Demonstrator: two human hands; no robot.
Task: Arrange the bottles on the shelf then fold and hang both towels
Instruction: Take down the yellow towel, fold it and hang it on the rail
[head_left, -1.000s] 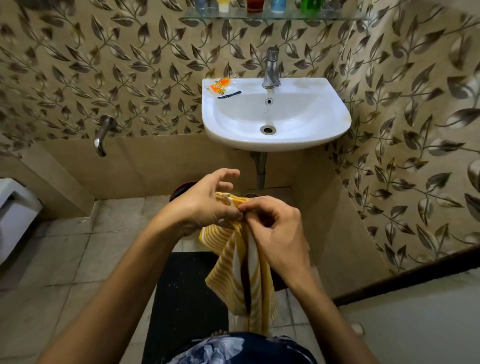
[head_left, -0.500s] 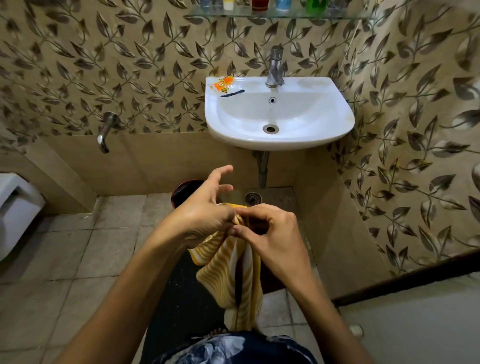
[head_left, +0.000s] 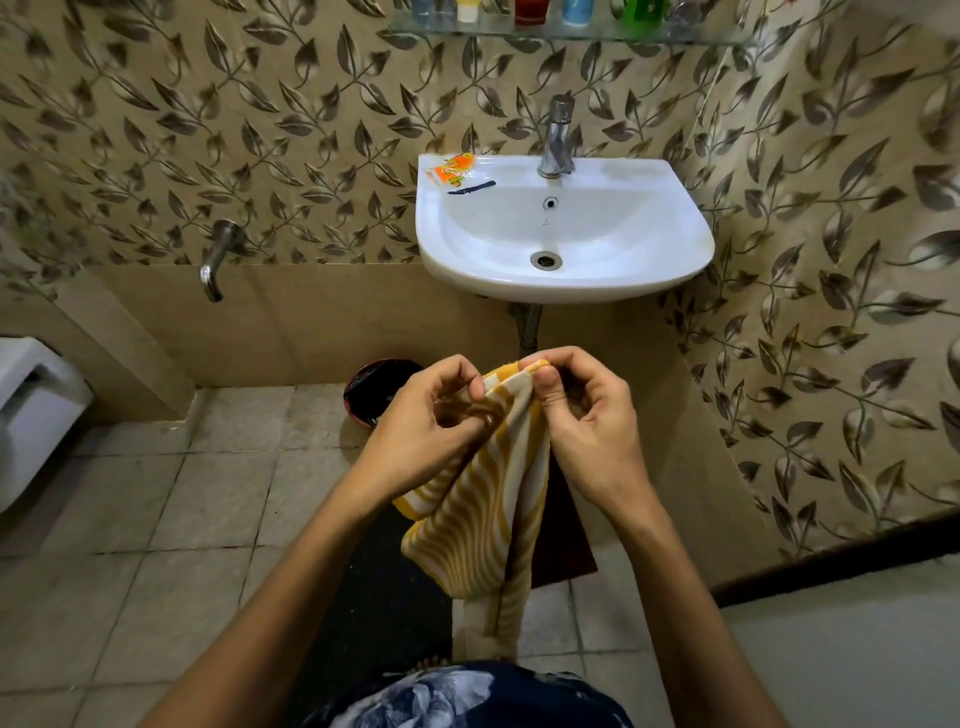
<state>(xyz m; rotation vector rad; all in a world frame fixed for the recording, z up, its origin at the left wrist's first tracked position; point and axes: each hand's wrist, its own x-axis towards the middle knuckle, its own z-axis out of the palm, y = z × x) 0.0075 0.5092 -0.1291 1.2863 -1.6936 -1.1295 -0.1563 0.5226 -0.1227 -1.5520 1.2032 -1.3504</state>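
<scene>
A yellow and white striped towel (head_left: 483, 519) hangs in front of me, below the sink. My left hand (head_left: 421, 431) pinches its upper left edge. My right hand (head_left: 587, 426) pinches the top corner between thumb and fingers, close beside the left. The cloth droops down in folds toward my lap. Several bottles (head_left: 530, 10) stand in a row on the glass shelf (head_left: 571, 34) at the top edge, only their bases showing. No second towel is visible.
A white sink (head_left: 649, 260) with a steel tap (head_left: 557, 137) is on the wall ahead; an orange sachet (head_left: 454, 169) lies on its rim. A dark red bin (head_left: 374, 384) stands below. Wall tap (head_left: 215, 262) left, toilet (head_left: 31, 410) far left, black mat (head_left: 384, 597) underfoot.
Both hands have shifted their pinch along the towel's top edge and moved slightly apart and up. My left fingers, spread before, have curled onto the cloth.
</scene>
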